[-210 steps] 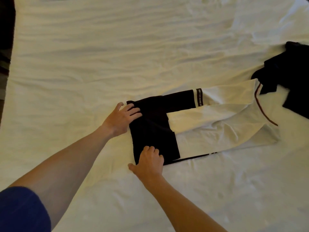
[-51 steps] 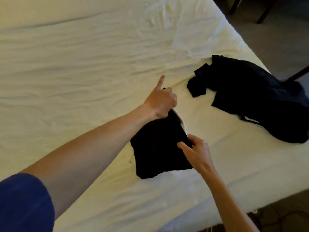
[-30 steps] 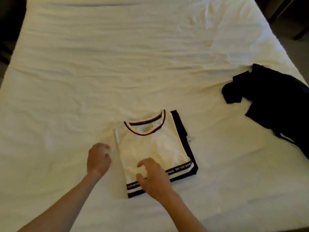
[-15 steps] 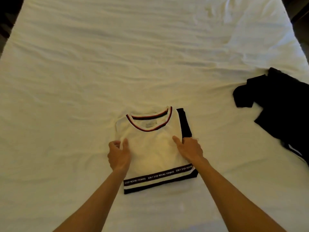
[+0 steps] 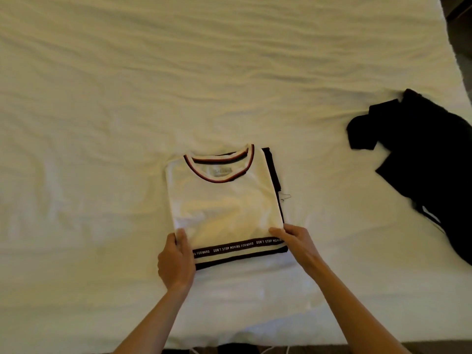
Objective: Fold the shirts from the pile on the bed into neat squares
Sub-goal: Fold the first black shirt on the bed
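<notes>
A folded white shirt [image 5: 224,200] lies flat near the front middle of the bed [image 5: 127,98], collar end away from the person. Its neckline has a dark red and black ribbed collar [image 5: 219,167], and a black band printed "DON'T STOP MOVING FORWARD" [image 5: 235,246] runs across its near edge, with a white stripe and a black hem below it. A strip of black fabric shows along the shirt's right side, and a loose thread [image 5: 285,196] sticks out there onto the sheet.

The left hand [image 5: 176,261] holds the shirt's near left corner, thumb lying on top of the white cloth and fingers [image 5: 163,267] curled at the edge; whether they reach beneath the fold cannot be told. The right hand [image 5: 293,241] is at the near right corner, thumb on top over the end of the printed band, the other fingers hidden behind the hand.

Well apart to the right, close to the bed's right edge, lies a crumpled pile of dark shirts [image 5: 429,169], unfolded, one flap sticking out toward the middle of the bed. The white sheet is creased across the whole bed. Beyond the top right corner a bit of darker floor [image 5: 459,11] shows. Nothing lies between the folded shirt and the dark pile.
</notes>
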A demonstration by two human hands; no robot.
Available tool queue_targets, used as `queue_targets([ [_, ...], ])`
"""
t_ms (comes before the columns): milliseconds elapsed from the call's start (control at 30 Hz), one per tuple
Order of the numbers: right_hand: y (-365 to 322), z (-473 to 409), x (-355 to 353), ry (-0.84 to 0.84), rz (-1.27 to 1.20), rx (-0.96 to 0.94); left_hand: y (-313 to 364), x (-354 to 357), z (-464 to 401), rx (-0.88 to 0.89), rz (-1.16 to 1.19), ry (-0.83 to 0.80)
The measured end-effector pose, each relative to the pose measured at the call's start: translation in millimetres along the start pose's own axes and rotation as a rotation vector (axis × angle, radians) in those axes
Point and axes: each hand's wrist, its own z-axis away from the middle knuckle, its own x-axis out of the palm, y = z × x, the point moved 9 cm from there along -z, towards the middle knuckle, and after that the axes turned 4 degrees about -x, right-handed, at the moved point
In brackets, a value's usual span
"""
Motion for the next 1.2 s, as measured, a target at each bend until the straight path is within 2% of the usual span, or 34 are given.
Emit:
queue_targets([
  [67,-2.1,6.5,-6.3,-0.008,-0.116,-0.046,-2.6,0.9,6.2,0.021,0.035,0.006],
  [200,4.2,9.3,-14.1,0.015,-0.139,-0.076,2.0,-0.7,7.4,0.07,0.067,0.032],
  [300,25.7,13.0,-17.5,0.202,-0.103,0.009,-4.4,3.7,7.8,0.101,0.062,-0.01],
  [367,31.7,18.0,-19.5,0.35,0.012,0.068,-8.6,4.9,5.9,0.091,0.058,-0.045],
  [433,16.2,17.7,-24.9,0.47,0.169,0.038,-6.6,-0.1,-0.2,0.047,0.057,-0.047],
  [533,-21.9,-3.1,-12.9,0.385,0.316,-0.082,4.2,-12.1,-17.8,-0.029,0.081,0.011],
  [667,-60.3,-50.2,15.8,0.333,0.51,-0.125,33.4,-1.7,-45.2,-0.054,0.092,-0.036],
  [767,-64.9,-77.6,10.3,0.381,0.351,-0.027,49.3,13.4,-60.5,-0.088,0.04,-0.102],
  [833,-60.4,-85.2,2.4,0.34,0.279,0.035,52.1,18.9,-67.9,-0.093,0.013,-0.144],
  [1000,-57.4,-85.5,0.7,0.135,0.278,-0.041,57.0,21.9,-67.9,0.014,0.045,-0.231],
  [1100,-65.7,-79.8,5.0,0.119,0.28,-0.12,61.5,21.9,-68.1,0.083,0.118,-0.269],
  [1200,-80.2,-68.0,9.0,0.18,0.339,-0.203,74.2,10.5,-66.2,0.175,0.134,-0.244],
])
